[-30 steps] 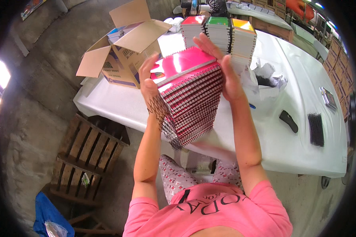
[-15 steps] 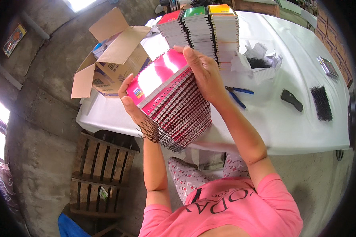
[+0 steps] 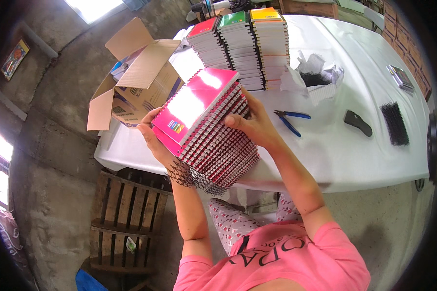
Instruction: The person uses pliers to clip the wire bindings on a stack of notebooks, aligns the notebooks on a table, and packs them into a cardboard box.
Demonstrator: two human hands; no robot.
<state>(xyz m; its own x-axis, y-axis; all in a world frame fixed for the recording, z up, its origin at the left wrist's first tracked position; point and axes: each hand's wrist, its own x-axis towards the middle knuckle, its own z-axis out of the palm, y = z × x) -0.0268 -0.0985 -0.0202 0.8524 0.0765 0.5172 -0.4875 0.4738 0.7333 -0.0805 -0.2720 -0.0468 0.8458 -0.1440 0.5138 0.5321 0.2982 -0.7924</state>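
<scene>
Both my hands hold a thick stack of pink spiral-bound notebooks (image 3: 204, 126) over the near edge of the white table (image 3: 344, 150). My left hand (image 3: 153, 138) supports the stack from below and on its left side. My right hand (image 3: 252, 123) presses against the stack's right side, fingers on the spines. The black wire spirals face me. Three tall stacks of notebooks stand at the far side of the table: red-topped (image 3: 206, 41), green-topped (image 3: 238, 43) and yellow-topped (image 3: 272, 43).
An open cardboard box (image 3: 136, 82) sits on the table's left end. Blue-handled pliers (image 3: 289, 119), a black tool (image 3: 358, 122), a bundle of black spirals (image 3: 394, 123) and crumpled white wrapping (image 3: 315, 77) lie on the table. A wooden pallet (image 3: 126, 218) stands below on the concrete floor.
The pink stack has swung with my hands from upright in front of the far stacks to a lower tilt toward the table's left; the view shifted too.
</scene>
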